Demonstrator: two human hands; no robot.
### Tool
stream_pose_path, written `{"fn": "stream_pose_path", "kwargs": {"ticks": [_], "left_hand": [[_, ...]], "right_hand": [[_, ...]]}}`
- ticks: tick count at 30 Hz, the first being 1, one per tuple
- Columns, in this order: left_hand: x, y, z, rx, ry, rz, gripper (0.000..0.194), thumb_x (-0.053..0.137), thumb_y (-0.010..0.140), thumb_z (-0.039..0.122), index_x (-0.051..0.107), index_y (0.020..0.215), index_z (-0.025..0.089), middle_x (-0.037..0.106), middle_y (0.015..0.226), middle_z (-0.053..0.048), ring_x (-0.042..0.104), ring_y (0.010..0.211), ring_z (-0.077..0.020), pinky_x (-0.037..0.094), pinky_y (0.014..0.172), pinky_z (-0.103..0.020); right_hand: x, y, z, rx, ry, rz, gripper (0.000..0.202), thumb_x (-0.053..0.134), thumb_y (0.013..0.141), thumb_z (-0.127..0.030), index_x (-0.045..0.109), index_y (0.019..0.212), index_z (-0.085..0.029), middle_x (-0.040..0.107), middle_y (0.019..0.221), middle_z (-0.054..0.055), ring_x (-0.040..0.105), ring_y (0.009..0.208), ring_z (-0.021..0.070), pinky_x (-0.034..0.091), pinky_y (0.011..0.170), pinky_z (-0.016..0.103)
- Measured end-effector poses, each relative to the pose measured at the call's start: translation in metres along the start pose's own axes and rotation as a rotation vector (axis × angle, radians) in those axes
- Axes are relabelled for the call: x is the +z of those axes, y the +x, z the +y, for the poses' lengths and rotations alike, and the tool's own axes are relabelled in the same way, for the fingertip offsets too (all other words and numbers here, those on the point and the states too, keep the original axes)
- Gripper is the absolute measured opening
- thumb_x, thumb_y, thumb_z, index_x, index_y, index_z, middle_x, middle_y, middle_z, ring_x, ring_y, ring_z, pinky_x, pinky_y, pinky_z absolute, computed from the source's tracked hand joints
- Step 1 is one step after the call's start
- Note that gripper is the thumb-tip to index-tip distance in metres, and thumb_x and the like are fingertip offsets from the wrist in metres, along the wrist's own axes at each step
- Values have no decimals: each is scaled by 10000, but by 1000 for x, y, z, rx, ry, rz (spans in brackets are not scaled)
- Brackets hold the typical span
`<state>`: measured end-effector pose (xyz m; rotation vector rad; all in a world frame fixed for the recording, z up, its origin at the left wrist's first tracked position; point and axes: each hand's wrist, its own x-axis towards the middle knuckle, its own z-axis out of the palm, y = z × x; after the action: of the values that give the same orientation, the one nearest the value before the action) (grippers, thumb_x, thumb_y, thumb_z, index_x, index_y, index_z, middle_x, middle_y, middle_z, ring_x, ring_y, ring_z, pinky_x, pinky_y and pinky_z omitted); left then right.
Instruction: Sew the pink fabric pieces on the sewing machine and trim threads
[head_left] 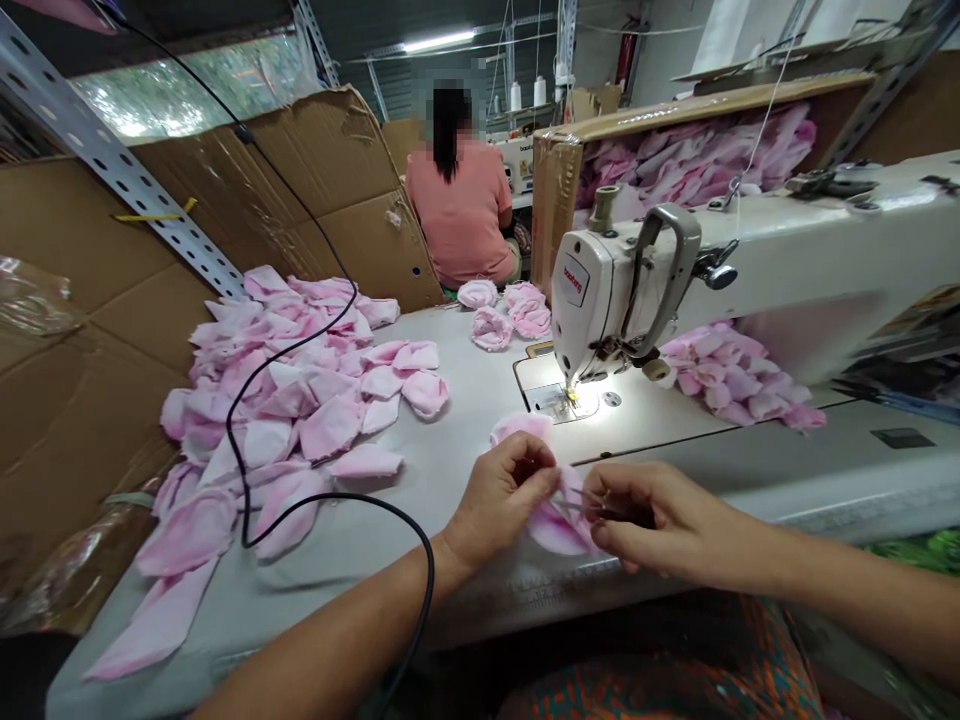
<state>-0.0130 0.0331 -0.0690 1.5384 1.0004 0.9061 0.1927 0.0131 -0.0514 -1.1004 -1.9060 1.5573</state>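
Here the sewing machine (637, 290) serves as the fixed point of the bench. Just in front of its needle plate, at the near edge of the table (450, 470), the person holds a pink fabric piece (555, 525) between both hands. The left hand (499, 500) is closed in a pinch on the upper edge of the piece, thumb against fingertips, seemingly to keep the cloth taut. The right hand (660, 520) is curled nearly shut around a small slim tool, perhaps thread snips (592, 505); its tip meets the fabric, though what exactly it grips is hard to make out. Holding the piece this close to the lit needle area likely keeps it within easy reach of the machine and its lamp.

To the left of the machine, a large heap of pink pieces (292, 400) spreads over the table, with a black cable (247, 400) looping across it. Behind the machine's arm lies a second pile (735, 380), set apart from the first. Beyond the machine head, a few rounded pink pieces (502, 310) sit near a person in a pink shirt (461, 210), seated facing away.
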Motion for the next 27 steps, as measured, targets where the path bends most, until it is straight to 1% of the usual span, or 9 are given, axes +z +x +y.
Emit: {"fn": "stream_pose_path", "kwargs": {"ticks": [2, 5, 8, 10, 13, 15, 18, 22, 27], "left_hand": [[4, -4, 0, 5, -31, -76, 121, 644, 837, 246, 594, 911, 164, 621, 845, -22, 585, 779, -146, 474, 725, -264], [11, -11, 3, 9, -102, -153, 206, 665, 843, 249, 583, 1018, 177, 642, 920, -37, 618, 858, -169, 492, 783, -284], [15, -20, 6, -9, -130, -97, 240, 703, 820, 250, 588, 1020, 185, 615, 950, -32, 605, 874, -160, 489, 774, -262], [16, -26, 8, -75, -182, -59, 279, 709, 822, 301, 586, 1044, 183, 591, 947, -31, 583, 817, -142, 481, 719, -245], [14, -34, 9, -186, -266, -90, 357, 738, 790, 395, 599, 1026, 165, 578, 917, -39, 547, 776, -141, 471, 687, -249], [13, -36, 11, -181, -228, -107, 340, 755, 764, 410, 629, 936, 145, 579, 903, -50, 537, 817, -161, 463, 735, -266], [11, -36, 15, -156, -154, -68, 260, 707, 799, 383, 641, 856, 139, 579, 889, -50, 520, 833, -165, 430, 760, -262], [11, -33, 19, -193, -176, -38, 180, 624, 842, 326, 606, 848, 147, 548, 806, -8, 470, 746, -129, 389, 697, -234], [11, -26, 18, -185, -126, 1, 172, 616, 819, 300, 528, 781, 157, 505, 748, 21, 431, 698, -110, 358, 642, -220]], "right_hand": [[-2, -2, -1, -82, -144, 54, 243, 589, 879, -390, 529, 755, -190, 467, 639, -38, 415, 583, 106, 307, 513, 237], [-2, -1, 5, -103, -224, 107, 283, 655, 830, -432, 527, 764, -189, 457, 663, -38, 388, 608, 113, 282, 535, 253], [3, 0, 13, -91, -168, 75, 231, 635, 824, -373, 512, 750, -193, 437, 656, -42, 375, 607, 115, 282, 544, 255], [8, -1, 16, -71, -101, 70, 211, 597, 839, -338, 485, 728, -198, 416, 645, -44, 364, 599, 115, 283, 535, 252], [12, -2, 17, -62, 23, 133, 204, 590, 833, -294, 444, 720, -208, 392, 664, -44, 358, 611, 116, 300, 533, 245], [13, -3, 17, -64, 105, 162, 185, 592, 828, -279, 441, 747, -210, 384, 686, -44, 364, 626, 117, 314, 540, 241], [12, -1, 21, -68, 151, 184, 183, 609, 835, -298, 455, 792, -209, 402, 714, -40, 371, 640, 116, 323, 552, 239], [12, 4, 25, -82, 158, 235, 279, 650, 817, -317, 409, 721, -215, 362, 674, -56, 334, 608, 102, 306, 525, 227], [17, 7, 13, -12, 215, 226, 361, 649, 827, -424, 385, 688, -223, 356, 617, -70, 357, 516, 84, 317, 440, 210]]}}
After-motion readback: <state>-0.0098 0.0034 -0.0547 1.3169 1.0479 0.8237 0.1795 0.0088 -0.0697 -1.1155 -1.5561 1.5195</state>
